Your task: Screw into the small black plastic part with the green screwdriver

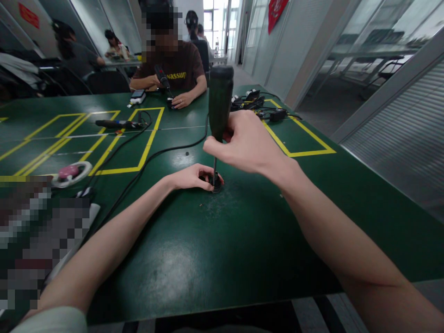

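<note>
My right hand (248,138) grips the lower part of a dark-handled screwdriver (220,99), which stands nearly upright. Its thin metal shaft points down at a small black part (217,182) on the green table (194,240). Fingers of my left hand (194,178) close around that black part and hold it against the tabletop. What exactly the part is cannot be made out, and the contact of the tip with it is partly hidden by my fingers. A tiny speck (201,205) lies just in front of my left hand.
Across the table a person (187,69) holds an electric screwdriver (162,76) over a small black piece. Another corded tool (118,124) lies inside yellow tape lines. Black cables and adapters (255,102) pile up at the back right. A white ring with a pink centre (71,173) sits left.
</note>
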`<state>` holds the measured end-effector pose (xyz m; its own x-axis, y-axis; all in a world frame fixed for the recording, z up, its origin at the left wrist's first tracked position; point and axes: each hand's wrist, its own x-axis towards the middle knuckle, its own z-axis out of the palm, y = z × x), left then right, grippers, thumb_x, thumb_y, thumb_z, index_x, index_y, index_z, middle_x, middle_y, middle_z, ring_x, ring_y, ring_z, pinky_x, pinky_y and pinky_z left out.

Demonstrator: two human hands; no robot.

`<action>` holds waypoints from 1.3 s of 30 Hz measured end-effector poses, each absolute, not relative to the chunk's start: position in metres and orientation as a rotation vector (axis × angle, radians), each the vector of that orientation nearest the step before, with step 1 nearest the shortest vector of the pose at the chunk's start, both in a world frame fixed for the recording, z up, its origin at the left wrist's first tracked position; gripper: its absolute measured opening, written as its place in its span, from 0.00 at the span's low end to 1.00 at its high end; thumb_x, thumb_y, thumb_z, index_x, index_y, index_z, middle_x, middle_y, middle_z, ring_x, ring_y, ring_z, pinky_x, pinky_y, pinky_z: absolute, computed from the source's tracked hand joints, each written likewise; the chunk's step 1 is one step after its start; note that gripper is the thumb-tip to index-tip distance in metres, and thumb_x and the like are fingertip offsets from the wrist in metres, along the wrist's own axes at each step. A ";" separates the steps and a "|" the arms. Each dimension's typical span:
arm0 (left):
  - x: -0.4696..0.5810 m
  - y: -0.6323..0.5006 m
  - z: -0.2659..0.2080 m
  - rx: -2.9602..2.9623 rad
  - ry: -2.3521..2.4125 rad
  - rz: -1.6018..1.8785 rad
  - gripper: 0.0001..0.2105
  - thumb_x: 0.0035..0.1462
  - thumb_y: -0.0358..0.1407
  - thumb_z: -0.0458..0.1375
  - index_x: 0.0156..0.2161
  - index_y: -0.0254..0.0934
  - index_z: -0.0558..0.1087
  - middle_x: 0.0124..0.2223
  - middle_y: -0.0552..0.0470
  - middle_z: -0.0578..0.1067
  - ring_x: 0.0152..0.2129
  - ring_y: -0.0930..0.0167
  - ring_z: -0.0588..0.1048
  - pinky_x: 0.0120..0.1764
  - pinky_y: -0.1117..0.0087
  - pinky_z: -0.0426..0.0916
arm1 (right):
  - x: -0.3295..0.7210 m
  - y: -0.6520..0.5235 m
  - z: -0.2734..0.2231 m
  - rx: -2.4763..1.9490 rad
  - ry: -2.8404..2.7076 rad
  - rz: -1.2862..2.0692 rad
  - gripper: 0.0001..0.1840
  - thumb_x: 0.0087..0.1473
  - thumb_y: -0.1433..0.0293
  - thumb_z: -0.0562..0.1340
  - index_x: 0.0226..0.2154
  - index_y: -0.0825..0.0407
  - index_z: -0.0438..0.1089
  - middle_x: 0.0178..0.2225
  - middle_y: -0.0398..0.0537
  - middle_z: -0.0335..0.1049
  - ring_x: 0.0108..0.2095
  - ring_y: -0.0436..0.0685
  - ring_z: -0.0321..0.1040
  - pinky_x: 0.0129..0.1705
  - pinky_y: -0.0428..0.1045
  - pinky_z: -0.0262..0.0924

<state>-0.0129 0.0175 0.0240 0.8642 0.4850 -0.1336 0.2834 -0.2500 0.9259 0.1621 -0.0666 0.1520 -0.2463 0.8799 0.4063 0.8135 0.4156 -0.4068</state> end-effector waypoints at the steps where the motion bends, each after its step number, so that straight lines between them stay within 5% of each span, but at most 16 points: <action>1: -0.013 0.017 0.024 1.851 0.578 0.211 0.19 0.50 0.38 0.69 0.48 0.34 0.81 0.44 0.47 0.83 0.35 0.72 0.77 0.42 0.70 0.70 | 0.162 -0.067 0.152 -1.439 -2.096 0.159 0.12 0.57 0.63 0.60 0.26 0.52 0.67 0.24 0.44 0.60 0.29 0.54 0.55 0.32 0.50 0.48; 6: -0.013 0.017 0.024 1.849 0.578 0.215 0.19 0.51 0.38 0.69 0.48 0.36 0.81 0.45 0.48 0.83 0.35 0.72 0.77 0.42 0.70 0.69 | 0.161 -0.067 0.153 -1.464 -2.092 0.191 0.22 0.61 0.55 0.60 0.23 0.51 0.64 0.22 0.44 0.58 0.28 0.53 0.54 0.31 0.50 0.47; 24: -0.011 0.016 0.026 1.834 0.574 0.219 0.19 0.50 0.37 0.68 0.48 0.35 0.81 0.43 0.49 0.83 0.33 0.74 0.75 0.38 0.73 0.67 | 0.164 -0.064 0.148 -1.448 -2.010 0.188 0.15 0.55 0.64 0.61 0.20 0.51 0.61 0.20 0.43 0.55 0.26 0.52 0.51 0.31 0.50 0.44; 39: -0.012 0.018 0.023 1.838 0.577 0.216 0.21 0.50 0.38 0.69 0.50 0.35 0.81 0.46 0.48 0.84 0.35 0.73 0.76 0.39 0.73 0.67 | 0.165 -0.052 0.140 -1.333 -2.095 0.233 0.14 0.61 0.64 0.57 0.26 0.51 0.65 0.25 0.45 0.61 0.28 0.53 0.53 0.32 0.50 0.45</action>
